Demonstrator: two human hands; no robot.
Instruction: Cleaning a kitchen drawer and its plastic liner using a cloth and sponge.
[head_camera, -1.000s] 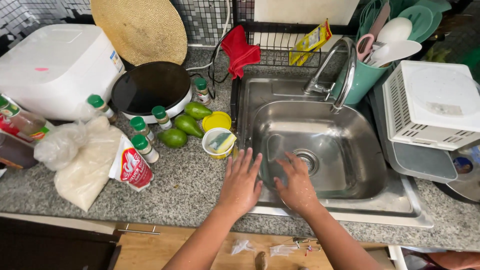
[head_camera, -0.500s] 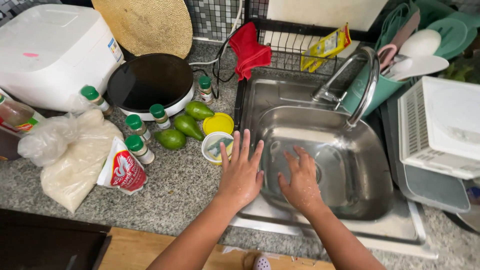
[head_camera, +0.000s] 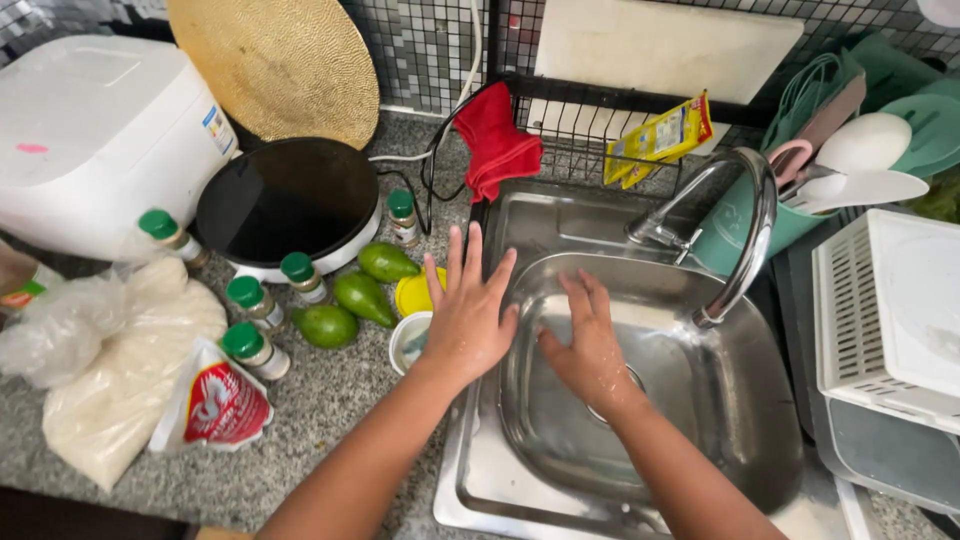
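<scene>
Both hands are flat with fingers spread wide, holding nothing. The left hand is over the left rim of the big metal bowl sitting in the sink. The right hand is inside the bowl, under the tap.

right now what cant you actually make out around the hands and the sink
Head view only:
- Small white cup: its contents are hidden by the left hand.
- Sink drain: mostly covered by the right hand.
- Steel bowl: near rim hidden by the right forearm.
- Faucet: spout opening faces away; running water cannot be told.
- White basket: cut off by the right edge.
</scene>
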